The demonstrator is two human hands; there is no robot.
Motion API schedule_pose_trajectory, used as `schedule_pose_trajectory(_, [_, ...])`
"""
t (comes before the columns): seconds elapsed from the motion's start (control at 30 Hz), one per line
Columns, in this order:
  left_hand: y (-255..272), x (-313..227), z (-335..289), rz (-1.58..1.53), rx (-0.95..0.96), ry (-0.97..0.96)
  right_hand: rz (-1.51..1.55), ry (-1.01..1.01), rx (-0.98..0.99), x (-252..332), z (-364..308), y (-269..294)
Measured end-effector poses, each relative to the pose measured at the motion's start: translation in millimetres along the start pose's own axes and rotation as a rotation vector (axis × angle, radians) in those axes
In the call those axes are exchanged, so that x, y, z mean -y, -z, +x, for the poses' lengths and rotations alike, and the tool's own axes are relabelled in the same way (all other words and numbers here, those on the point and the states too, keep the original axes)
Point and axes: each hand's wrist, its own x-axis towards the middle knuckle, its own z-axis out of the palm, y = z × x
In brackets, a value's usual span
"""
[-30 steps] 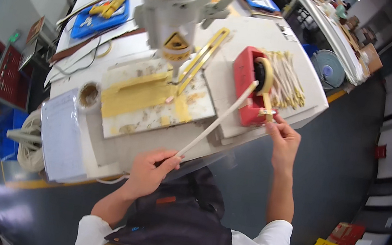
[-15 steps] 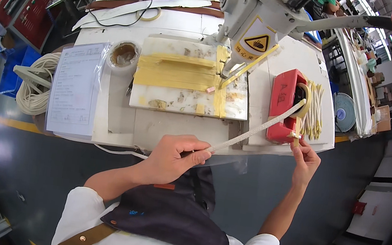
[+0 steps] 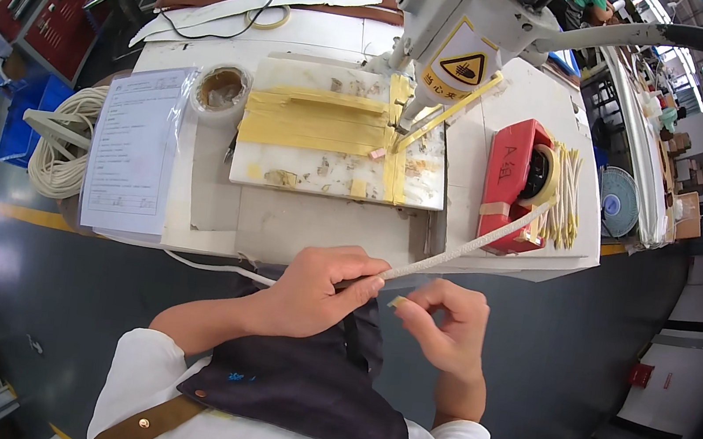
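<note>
My left hand [image 3: 313, 293] pinches a white cord [image 3: 465, 249] between thumb and fingers. One end of the cord slants up to the right, across the front of a red tape dispenser [image 3: 503, 173]; the other trails off to the left below the table edge. Close by on the right, my right hand [image 3: 451, 323] is closed, with a small piece of yellowish masking tape [image 3: 396, 302] between thumb and forefinger. The tape and cord are apart. A tape roll [image 3: 552, 177] sits in the dispenser, beside several pale cords with yellowish ends [image 3: 565, 203].
A grey press-like machine [image 3: 469, 31] with a hand-pinch warning label stands over a white slab [image 3: 321, 182] partly covered in yellow tape. Left of it are a clear tape roll [image 3: 223, 91], a sleeved paper sheet [image 3: 133, 155] and a coil of white cord [image 3: 56, 167].
My right hand has left the dispenser and moved left and down toward my left hand, carrying a piece of tape. The left hand keeps hold of the cord, nearly in place.
</note>
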Motion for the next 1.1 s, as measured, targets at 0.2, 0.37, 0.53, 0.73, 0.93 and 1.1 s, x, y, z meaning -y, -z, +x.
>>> schedule_pose_trajectory(0.2, [-4,-2,-3,0.090,-0.069,-0.090,0.026,-0.060,-0.031,-6,4,-9])
schedule_pose_trajectory(0.37, [-9,2,-5,0.118,-0.110,-0.155,-0.011,-0.104,-0.049,-2,6,-11])
schedule_pose_trajectory(0.53, [-11,2,-5,0.129,-0.132,-0.196,-0.029,-0.102,-0.095,-2,6,-12])
schedule_pose_trajectory(0.73, [-6,-5,-4,0.071,-0.129,-0.172,-0.017,-0.096,-0.014,1,7,-6])
schedule_pose_trajectory(0.93, [-8,-9,-4,-0.323,-0.114,0.085,-0.217,0.162,0.070,9,12,2])
schedule_pose_trajectory(1.1, [-19,-5,-5,0.290,-0.298,-0.487,-0.279,0.227,0.015,11,14,3])
